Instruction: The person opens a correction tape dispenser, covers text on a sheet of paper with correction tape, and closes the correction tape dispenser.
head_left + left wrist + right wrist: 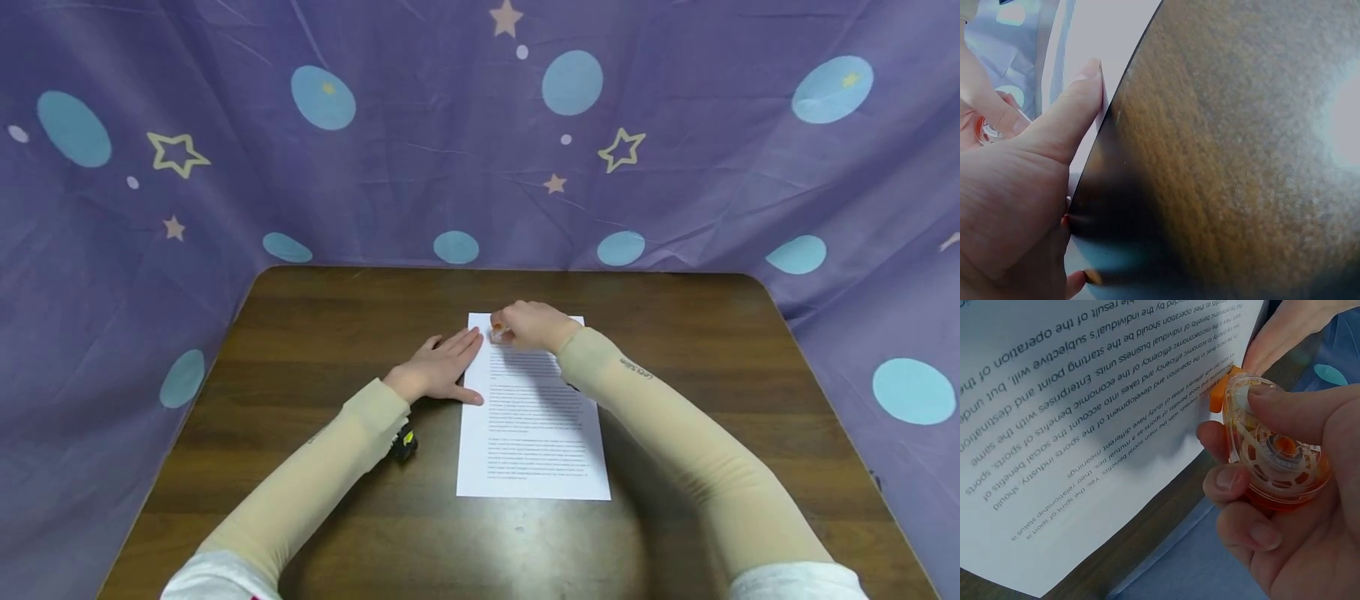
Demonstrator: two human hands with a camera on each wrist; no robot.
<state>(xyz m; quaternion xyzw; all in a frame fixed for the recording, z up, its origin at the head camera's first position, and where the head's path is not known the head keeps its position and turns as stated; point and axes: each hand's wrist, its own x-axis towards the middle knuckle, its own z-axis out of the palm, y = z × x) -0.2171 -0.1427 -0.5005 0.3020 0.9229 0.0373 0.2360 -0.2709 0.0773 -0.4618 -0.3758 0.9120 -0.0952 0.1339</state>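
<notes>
A printed sheet of paper [540, 458] lies on the table, covered in lines of text. My left hand [442, 371] rests flat on the sheet's left edge with its fingers spread; in the left wrist view the thumb [1072, 109] lies along the paper's border. In my right hand [534, 325] I grip a clear and orange correction tape [1279, 453], thumb on top and fingers curled round its body. Its orange tip [1219, 394] is at the printed lines near the top left of the page. From the head view the correction tape is mostly hidden by the hand.
The brown wooden table [337, 317] extends around the sheet. Behind and beside it hangs a purple curtain [420, 150] with stars and blue dots. A small black object with a yellow-green mark [405, 442] shows beside the left wrist.
</notes>
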